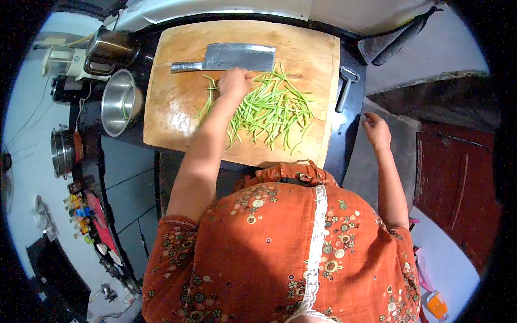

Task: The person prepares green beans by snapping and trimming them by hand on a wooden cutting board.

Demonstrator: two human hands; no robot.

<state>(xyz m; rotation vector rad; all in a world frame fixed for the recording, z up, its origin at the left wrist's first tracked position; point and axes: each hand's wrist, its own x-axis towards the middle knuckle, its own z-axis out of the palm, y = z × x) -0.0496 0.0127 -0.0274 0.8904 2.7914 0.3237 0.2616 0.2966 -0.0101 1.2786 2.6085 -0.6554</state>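
On a wooden cutting board [180, 102] lies a spread pile of long green beans [272, 110]. My left hand [233, 83] is closed at the upper left of this pile, just below the blade of a cleaver [239, 57]. Its fingers are mostly hidden, so what they hold cannot be made out. A few beans lie to the left of that wrist. The cleaver is flat near the board's far edge, handle to the left. Off the board to the right, my right hand [377, 131] hangs with loosely bent fingers slightly apart, holding nothing visible.
Left of the board stands a steel bowl [119, 102] with a bit of green inside. Behind it is a jug-like appliance [110, 51]. A peeler [347, 86] lies on the dark counter [353, 110] to the right. A steel pot [62, 153] is farther left.
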